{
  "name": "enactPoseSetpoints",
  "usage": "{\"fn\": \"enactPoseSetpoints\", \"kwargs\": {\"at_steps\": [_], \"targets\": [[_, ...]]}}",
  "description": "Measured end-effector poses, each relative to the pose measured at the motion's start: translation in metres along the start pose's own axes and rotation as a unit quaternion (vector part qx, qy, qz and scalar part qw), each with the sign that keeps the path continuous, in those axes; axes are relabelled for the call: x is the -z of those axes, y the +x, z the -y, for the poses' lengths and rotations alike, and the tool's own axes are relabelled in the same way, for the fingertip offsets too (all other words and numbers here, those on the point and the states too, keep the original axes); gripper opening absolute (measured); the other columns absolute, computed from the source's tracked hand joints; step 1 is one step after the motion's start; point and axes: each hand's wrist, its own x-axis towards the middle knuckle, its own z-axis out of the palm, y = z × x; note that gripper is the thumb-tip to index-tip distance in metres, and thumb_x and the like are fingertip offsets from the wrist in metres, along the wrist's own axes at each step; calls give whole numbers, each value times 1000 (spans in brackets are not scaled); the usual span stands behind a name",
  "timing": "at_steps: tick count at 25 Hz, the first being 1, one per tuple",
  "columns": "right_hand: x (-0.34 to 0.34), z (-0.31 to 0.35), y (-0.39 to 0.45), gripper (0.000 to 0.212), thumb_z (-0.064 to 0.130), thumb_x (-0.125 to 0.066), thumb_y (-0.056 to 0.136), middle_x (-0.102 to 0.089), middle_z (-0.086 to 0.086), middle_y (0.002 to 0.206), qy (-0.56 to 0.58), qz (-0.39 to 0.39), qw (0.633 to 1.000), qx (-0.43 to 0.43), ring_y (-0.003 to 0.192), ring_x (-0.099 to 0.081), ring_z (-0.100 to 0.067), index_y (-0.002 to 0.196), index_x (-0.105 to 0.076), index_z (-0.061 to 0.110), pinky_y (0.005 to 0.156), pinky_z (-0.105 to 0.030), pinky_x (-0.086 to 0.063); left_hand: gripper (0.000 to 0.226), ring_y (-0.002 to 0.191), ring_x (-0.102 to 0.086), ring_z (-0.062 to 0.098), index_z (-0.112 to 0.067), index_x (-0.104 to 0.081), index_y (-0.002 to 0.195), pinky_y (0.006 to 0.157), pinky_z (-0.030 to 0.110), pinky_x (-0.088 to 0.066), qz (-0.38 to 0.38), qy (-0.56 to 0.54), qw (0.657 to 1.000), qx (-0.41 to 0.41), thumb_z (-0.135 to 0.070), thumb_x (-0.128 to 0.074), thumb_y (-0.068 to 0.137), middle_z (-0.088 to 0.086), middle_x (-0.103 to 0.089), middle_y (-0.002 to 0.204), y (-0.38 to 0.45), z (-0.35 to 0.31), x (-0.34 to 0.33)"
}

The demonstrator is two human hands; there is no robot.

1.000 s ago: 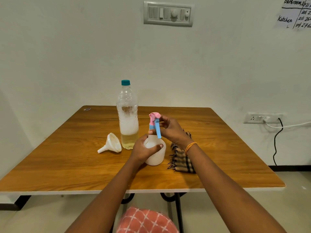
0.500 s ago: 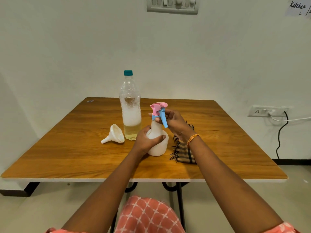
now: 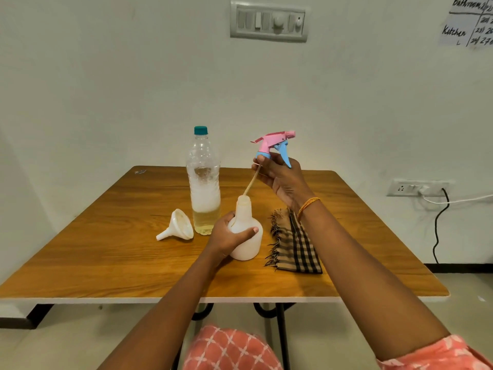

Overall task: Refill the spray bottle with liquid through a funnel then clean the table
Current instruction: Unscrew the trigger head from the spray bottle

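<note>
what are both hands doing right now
Left hand: grips the white spray bottle standing on the table.
Right hand: holds the pink spray head, lifted off.

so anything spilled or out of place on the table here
No spill shows. The funnel lies on its side beside the plastic bottle, unused. The spray head is off the spray bottle, its tube still in the neck.

Paper sheet (image 3: 469,21) on wall, top right: handwritten "Bathroom", "Kitchen", "L"; nos. beside partly cut off.
</note>
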Motion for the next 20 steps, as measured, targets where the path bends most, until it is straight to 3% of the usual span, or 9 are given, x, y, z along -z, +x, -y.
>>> {"fn": "enactPoseSetpoints", "kwargs": {"at_steps": [4,7,10,12,14,16,17,20], "targets": [[7,9,19,15,7,-63,87,-66,-13,89,116,-85,989,-37,84,-66,-23,101,-60,4,79,-36,-57,49,90,-57,11,-24,-53,112,64,21,-45,8,-4,1000,6,-24,-81,72,-12,-59,98,0,-3,2],[18,11,32,15,6,-65,86,-63,-12,86,236,-171,955,-47,77,-64,-19,99,-59,4,69,-32,-59,55,95,-57,13,-22,-53,118,66,22,-46,18,-2,1000,14,-27,-81,71,-7,-59,104,-1,-4,4],[41,4,43,9,4,-63,88,-58,-11,88,257,-255,931,-49,74,-61,-18,95,-58,5,55,-28,-58,56,97,-57,14,-23,-51,117,70,26,-49,34,-9,999,25,-28,-82,70,-5,-59,106,-3,-5,9],[58,-7,45,12,3,-58,90,-57,-10,87,215,-282,929,-107,72,-59,-18,102,-58,3,48,-26,-57,74,105,-58,22,-25,-50,120,79,35,-53,32,-12,999,26,-41,-85,58,1,-59,115,-3,-2,12],[67,-29,39,5,0,-52,93,-56,-12,88,142,-265,933,-197,73,-56,-19,93,-57,1,52,-26,-58,87,107,-55,24,-31,-44,121,87,42,-53,1,-19,999,30,-51,-83,46,2,-54,122,-1,4,14],[70,-56,30,9,-4,-50,92,-60,-16,97,30,-228,931,-284,74,-55,-19,87,-56,1,53,-27,-56,87,109,-51,23,-31,-37,120,89,40,-51,-28,-11,999,26,-51,-83,49,1,-48,123,-1,9,13],[68,-68,27,10,-7,-51,90,-62,-18,107,-27,-219,926,-308,76,-57,-20,93,-57,0,52,-28,-56,84,110,-49,22,-29,-35,121,88,38,-51,-38,2,999,23,-47,-84,55,1,-46,123,-1,10,13],[67,-88,28,44,-13,-60,79,-60,-23,120,-158,-228,911,-306,89,-61,-28,121,-52,0,66,-35,-58,75,111,-48,19,-27,-33,127,85,32,-49,-65,32,997,7,-42,-79,69,-2,-45,124,0,16,12]]}}
